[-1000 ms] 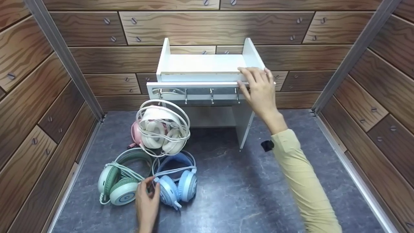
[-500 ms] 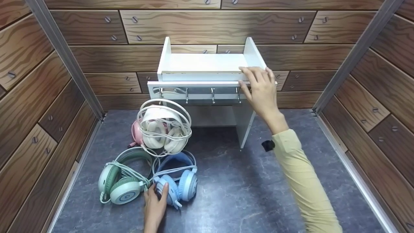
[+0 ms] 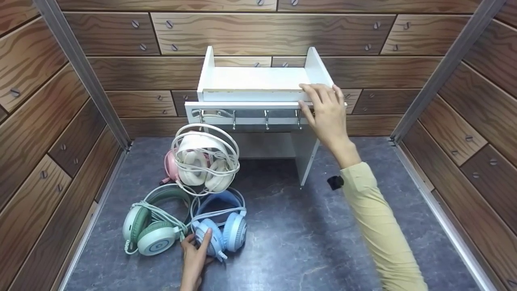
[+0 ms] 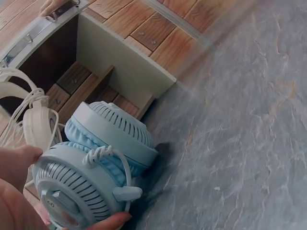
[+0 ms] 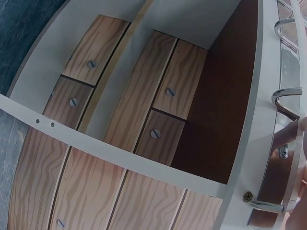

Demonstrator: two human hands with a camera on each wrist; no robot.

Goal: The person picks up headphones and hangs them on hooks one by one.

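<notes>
The left hand (image 3: 195,256) grips the blue headset (image 3: 234,232) by one cup (image 4: 72,182), seemingly a pick-up, which calls for a steady lift. The headset lies nearer the desk's (image 3: 291,250) left edge than its right, band (image 3: 225,198) toward the far edge, long axis near-to-far; whether the right hand (image 3: 323,117) clamps or merely touches the rack (image 3: 258,79), I cannot tell.

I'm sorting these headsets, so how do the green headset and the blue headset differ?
The green headset is mint with darker green parts; the blue headset is in shades of blue. The green headset lies further left in the head view, the blue headset beside it. The left grip holds the blue headset's ear cup, not the green headset's. Both have two ear cups and a cable.
</notes>
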